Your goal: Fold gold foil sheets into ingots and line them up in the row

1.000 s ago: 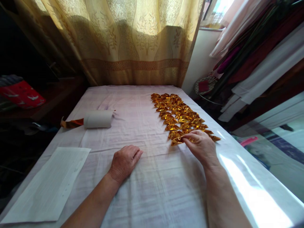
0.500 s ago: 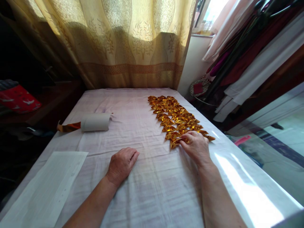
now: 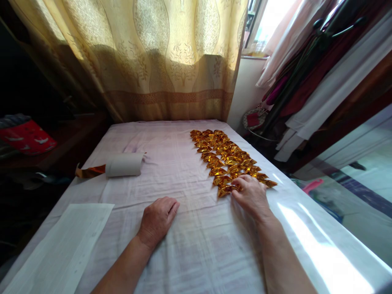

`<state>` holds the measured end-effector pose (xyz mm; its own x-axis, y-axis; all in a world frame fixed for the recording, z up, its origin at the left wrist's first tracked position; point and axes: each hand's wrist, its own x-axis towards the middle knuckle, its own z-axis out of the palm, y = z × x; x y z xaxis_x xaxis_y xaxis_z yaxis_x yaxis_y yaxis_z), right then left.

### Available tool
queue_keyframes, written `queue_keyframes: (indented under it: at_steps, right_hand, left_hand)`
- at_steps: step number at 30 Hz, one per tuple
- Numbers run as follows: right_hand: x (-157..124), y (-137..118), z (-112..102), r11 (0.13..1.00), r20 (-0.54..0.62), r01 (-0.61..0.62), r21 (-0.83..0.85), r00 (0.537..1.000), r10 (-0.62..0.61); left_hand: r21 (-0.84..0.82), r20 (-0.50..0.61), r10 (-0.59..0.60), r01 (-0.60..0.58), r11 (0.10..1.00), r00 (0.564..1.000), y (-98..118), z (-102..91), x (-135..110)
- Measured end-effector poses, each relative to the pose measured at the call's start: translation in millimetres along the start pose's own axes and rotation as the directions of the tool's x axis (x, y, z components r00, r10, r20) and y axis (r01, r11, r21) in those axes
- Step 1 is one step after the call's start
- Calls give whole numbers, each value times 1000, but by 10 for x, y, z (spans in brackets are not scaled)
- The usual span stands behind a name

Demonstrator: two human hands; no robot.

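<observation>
Several folded gold foil ingots [image 3: 214, 162] lie in rows toward the right side of the cloth-covered table [image 3: 180, 163]. At the near end of these rows, my right hand [image 3: 251, 194] has its thumb and fingers closed on one gold foil ingot [image 3: 224, 190]. Part of that ingot and its neighbours is hidden behind the fingers. My left hand [image 3: 159, 216] rests on the cloth left of the rows, its fingers curled together. Nothing shows in it, though the inside of the palm is hidden.
A pale cardboard-like roll [image 3: 124, 165] lies at left, a strip of gold foil [image 3: 91, 172] poking from its end. Nearer stands out a flat white sheet [image 3: 61, 249]. A patterned curtain [image 3: 171, 73] hangs behind the table, and clothes [image 3: 330, 85] hang at right.
The view has tilted slightly upward, so the table sits lower in the picture. Both hands stay in nearly the same places, the right still at the same ingot.
</observation>
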<state>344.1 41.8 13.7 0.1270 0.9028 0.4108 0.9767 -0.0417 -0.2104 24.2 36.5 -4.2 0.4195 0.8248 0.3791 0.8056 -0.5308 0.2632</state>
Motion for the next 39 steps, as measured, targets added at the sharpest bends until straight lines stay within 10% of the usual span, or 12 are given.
queue_keyframes:
  at_steps: [10,17,22,27,39]
  right_hand:
    - [0,-417,13,910,-370,362,205,889,-270]
    - [-237,-1094,262,734,-175,547,402,833,-525]
    - [-321,-1215,395,741,-49,502,445,840,-540]
    - [-322,-1200,413,757,-20,458,466,861,-508]
    - [-315,-1187,430,763,-1,453,462,860,-510]
  left_hand:
    - [-125,-15,-93,90,988,996,-11,3,15]
    - [-121,-147,-232,215,969,962,-355,-130,138]
    - [91,-357,-422,480,872,834,-948,-433,391]
    - [359,-209,-541,579,732,814,-1338,-605,597]
    - [327,-165,-282,322,889,945,-1371,-531,492]
